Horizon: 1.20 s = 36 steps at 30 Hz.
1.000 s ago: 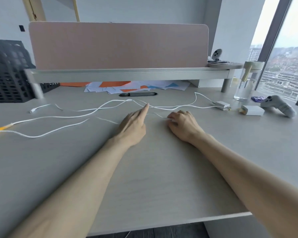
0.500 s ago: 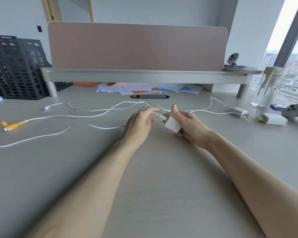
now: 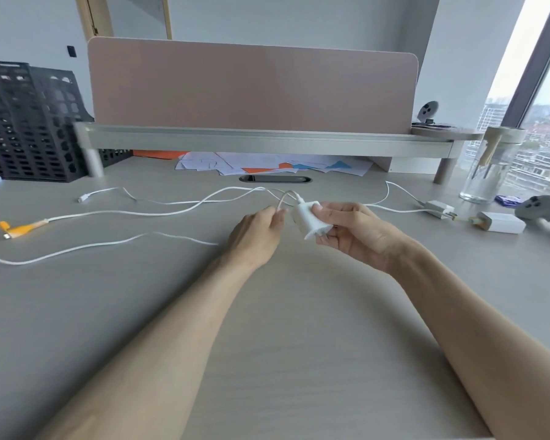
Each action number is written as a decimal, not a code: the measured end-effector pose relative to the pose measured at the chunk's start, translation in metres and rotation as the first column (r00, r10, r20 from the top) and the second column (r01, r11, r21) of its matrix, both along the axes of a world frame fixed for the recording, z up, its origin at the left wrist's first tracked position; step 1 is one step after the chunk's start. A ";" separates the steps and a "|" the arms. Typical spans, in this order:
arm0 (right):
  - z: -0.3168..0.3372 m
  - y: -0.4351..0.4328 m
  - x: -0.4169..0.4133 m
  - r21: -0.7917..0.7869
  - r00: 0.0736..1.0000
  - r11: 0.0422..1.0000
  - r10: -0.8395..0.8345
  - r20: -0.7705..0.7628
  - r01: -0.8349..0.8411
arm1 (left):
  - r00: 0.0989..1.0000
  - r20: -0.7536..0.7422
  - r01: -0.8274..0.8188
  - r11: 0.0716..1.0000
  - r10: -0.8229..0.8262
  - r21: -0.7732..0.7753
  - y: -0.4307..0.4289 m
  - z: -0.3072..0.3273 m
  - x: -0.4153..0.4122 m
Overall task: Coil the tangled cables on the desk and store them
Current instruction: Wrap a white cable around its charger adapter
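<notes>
- Right hand (image 3: 351, 235): we find the thumb and fingertips (image 3: 326, 237) clasped round a white charger block (image 3: 308, 219). It is held clear of the desk (image 3: 267, 312), just in front of the grommet slot (image 3: 275, 179).
- Left hand (image 3: 256, 235): the fingers are curled and pinch the white lead (image 3: 288, 195) close to where it leaves the block. A short loop arches between the two hands.
- Beyond the pinch the lead joins the strands left of the slot; we cannot tell which strand is its own.
- Loose cables (image 3: 124, 212): white runs lie crossed on the desk left of the slot. One ends in an orange-tipped plug (image 3: 18, 228) far to the slot's left; another leads right of the slot to a second adapter (image 3: 437, 208).
- Further right of the slot: a third white block (image 3: 499, 222), a game controller (image 3: 543, 211) and a glass jar (image 3: 489, 166).
- Behind the slot: papers (image 3: 267, 165) under the desk shelf (image 3: 267, 141). Behind it and far left: a black crate (image 3: 26, 122).
- Step in hand, in our judgement: the first cable is taken up at its charger end; no coil is formed and nothing is stored.
- The next move calls for the right hand to anchor the block while the left feeds the lead into even loops. It should draw slowly, since the crossed strands may drag along. The crate looks a likely store, though we cannot confirm it.
</notes>
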State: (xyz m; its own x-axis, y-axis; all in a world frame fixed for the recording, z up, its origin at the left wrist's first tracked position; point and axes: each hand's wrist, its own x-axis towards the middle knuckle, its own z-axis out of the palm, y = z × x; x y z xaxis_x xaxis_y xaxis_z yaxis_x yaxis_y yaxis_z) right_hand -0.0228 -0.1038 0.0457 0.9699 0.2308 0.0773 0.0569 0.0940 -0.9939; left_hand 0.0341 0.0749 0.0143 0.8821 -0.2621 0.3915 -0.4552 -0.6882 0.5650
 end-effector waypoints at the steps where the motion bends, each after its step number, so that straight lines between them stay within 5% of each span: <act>1: -0.001 0.001 0.002 0.070 1.000 0.997 -0.027 -0.014 0.028 | 1.000 -0.002 0.023 0.996 -0.023 0.087 -0.001 -0.001 -0.002; 5: -0.006 0.002 0.008 0.245 0.983 0.952 -0.184 -0.025 0.185 | 0.992 0.043 0.100 0.952 -0.117 0.289 -0.010 0.000 -0.013; 14: -0.007 -0.005 0.016 0.406 0.875 0.778 -0.459 -0.155 0.480 | 0.962 0.157 0.155 0.919 -0.224 0.363 -0.028 -0.001 -0.033; 22: -0.010 -0.020 0.016 0.089 0.703 0.700 -0.711 0.004 0.708 | 0.937 0.205 0.215 0.929 -0.283 0.302 -0.037 0.003 -0.042; 27: -0.013 -0.020 0.021 0.046 0.703 0.702 -0.711 -0.001 0.711 | 0.945 0.267 0.132 0.968 -0.187 0.211 -0.029 0.003 -0.034; 31: -0.016 -0.015 0.020 -0.170 0.731 0.712 -0.651 0.205 0.682 | 0.905 0.402 0.116 0.990 -0.141 0.087 -0.027 0.006 -0.031; 36: -0.014 -0.008 0.015 -0.294 0.844 0.795 -0.463 0.270 0.531 | 0.903 0.428 0.012 0.996 0.028 -0.091 -0.016 0.006 -0.018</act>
